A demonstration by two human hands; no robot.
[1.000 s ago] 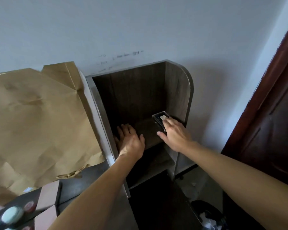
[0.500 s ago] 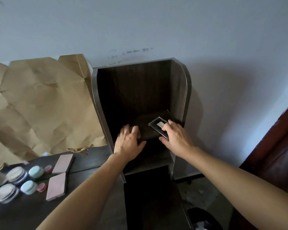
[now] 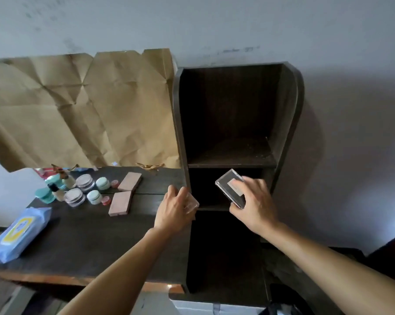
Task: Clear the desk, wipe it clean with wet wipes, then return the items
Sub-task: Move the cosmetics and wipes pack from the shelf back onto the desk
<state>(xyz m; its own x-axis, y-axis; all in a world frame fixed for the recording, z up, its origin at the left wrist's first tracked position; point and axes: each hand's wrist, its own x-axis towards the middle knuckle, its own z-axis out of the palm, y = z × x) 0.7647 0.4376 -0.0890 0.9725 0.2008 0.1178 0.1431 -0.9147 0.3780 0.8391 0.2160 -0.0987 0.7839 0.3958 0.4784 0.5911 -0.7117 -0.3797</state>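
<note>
A blue pack of wet wipes (image 3: 18,233) lies at the far left of the dark surface (image 3: 89,237), reaching close to its left edge. Behind it, toward the back edge, stands a cluster of cosmetics: two teal containers (image 3: 49,189), two small bottles (image 3: 62,186), two stacks of clear round cases (image 3: 79,189), two pale green jars (image 3: 98,189) and two small red pots (image 3: 110,192). Just right of these lie two pink flat rectangular cases (image 3: 125,194), one behind the other. Creased brown paper (image 3: 83,110) covers the wall behind. The front and middle of the surface are bare, a wide open stretch running to its orange-trimmed front edge.

The left hand (image 3: 175,211) hangs over the right end of the surface, at the shelf unit's (image 3: 287,114) left side panel, its fingers curled around a small clear case (image 3: 192,204). The upper shelf compartment holds nothing; the one below is dark. The right hand (image 3: 254,206), in front of that lower compartment, has its fingers closed on a flat, clear-edged dark case (image 3: 228,185), tilted, with a pale label on top.
</note>
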